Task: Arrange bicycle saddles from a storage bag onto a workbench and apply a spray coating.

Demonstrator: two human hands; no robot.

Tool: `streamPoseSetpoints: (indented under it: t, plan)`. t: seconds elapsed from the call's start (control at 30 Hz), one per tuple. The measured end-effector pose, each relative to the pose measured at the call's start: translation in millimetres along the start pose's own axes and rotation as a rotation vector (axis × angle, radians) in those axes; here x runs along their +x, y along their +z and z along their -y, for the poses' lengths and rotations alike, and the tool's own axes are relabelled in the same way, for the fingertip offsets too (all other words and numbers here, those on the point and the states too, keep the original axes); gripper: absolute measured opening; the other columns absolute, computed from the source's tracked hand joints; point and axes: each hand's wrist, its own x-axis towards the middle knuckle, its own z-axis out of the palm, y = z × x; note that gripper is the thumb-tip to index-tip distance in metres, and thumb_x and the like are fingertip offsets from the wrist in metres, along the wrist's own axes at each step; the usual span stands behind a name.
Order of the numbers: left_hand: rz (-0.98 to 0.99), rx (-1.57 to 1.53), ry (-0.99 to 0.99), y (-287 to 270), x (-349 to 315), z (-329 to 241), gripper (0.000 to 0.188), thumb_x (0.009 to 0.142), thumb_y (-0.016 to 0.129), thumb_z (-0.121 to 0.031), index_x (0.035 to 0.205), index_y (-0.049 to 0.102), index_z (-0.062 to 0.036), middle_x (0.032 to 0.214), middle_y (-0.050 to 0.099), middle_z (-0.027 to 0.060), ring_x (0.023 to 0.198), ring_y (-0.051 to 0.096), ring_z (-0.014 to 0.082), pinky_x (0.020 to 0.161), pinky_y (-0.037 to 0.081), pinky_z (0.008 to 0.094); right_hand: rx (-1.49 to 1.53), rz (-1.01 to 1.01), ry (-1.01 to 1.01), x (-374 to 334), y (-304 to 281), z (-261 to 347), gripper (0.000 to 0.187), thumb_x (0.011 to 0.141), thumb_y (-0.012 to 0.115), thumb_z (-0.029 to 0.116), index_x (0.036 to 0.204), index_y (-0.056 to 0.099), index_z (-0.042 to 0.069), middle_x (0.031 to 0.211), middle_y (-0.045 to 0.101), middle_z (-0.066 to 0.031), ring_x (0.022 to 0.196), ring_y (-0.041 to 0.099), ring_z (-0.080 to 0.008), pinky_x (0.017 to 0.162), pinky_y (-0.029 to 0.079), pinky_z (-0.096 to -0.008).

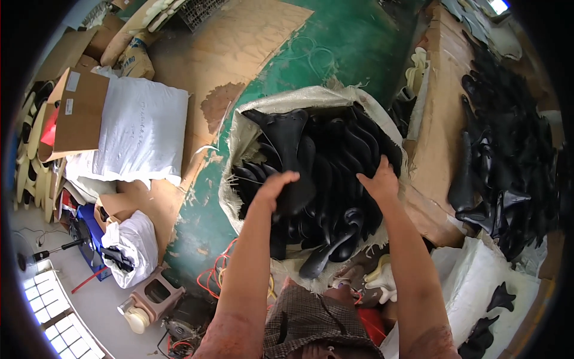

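A woven off-white sack [232, 190] stands open before me, filled with black bicycle saddles [353, 146] stacked close together. One saddle [286, 140] lies on top at the left, its broad end pointing away from me. My left hand [277, 190] is closed on the near, narrow part of this saddle, thumb over the top; its other fingers are mostly hidden. At the sack's right side, my right hand [381, 179] has its thumb and fingers spread. It is over the saddles by the rim, and whether it touches them I cannot tell.
To the right, more black saddles [502, 149] lie heaped beside cardboard [439, 119]. A white stuffed sack [143, 128] and an open carton [81, 113] are at the left. Nearer me are a small white bag [134, 245], a brownish plastic stool [156, 296] and an orange hose [210, 278].
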Motion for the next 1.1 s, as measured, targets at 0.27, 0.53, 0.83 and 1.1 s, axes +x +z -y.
streamPoseSetpoints:
  t: [0.27,0.53,0.83,1.1]
  plan:
    - [-0.07,-0.071,-0.165,6,6,12,0.08,0.069,0.071,-0.054,0.126,0.05,-0.0018,0.123,0.055,0.0137,0.112,0.052,0.0273,0.099,0.037,0.0376,-0.019,0.2,0.072,15,7,19,0.085,0.064,0.076,0.042,0.127,0.033,0.005,0.117,0.054,-0.0165,0.103,0.056,-0.0355,0.089,0.046,-0.0428]
    - [-0.146,-0.236,-0.062,7,30,71,0.08,0.065,0.076,-0.047,0.124,0.05,0.001,0.122,0.055,0.015,0.109,0.053,0.0286,0.097,0.04,0.039,0.068,0.04,-0.029,-9,22,-9,0.091,0.06,0.078,0.042,0.127,0.033,-0.001,0.111,0.056,-0.021,0.101,0.057,-0.0351,0.088,0.046,-0.0431]
    - [-0.237,-0.255,-0.005,17,28,87,0.063,0.067,0.074,-0.038,0.114,0.054,-0.0005,0.109,0.06,0.0131,0.098,0.057,0.0286,0.091,0.044,0.0398,0.071,0.144,0.002,-15,14,-11,0.088,0.058,0.08,0.041,0.122,0.037,-0.001,0.104,0.058,-0.0249,0.096,0.059,-0.0383,0.082,0.049,-0.043]
    - [-0.112,-0.363,0.032,35,17,90,0.062,0.074,0.069,-0.047,0.117,0.055,-0.0053,0.117,0.058,0.0111,0.109,0.053,0.0269,0.098,0.039,0.0402,0.112,0.172,-0.136,-15,18,-36,0.098,0.061,0.08,0.043,0.13,0.028,-0.005,0.117,0.05,-0.0285,0.11,0.052,-0.0383,0.091,0.045,-0.0403]
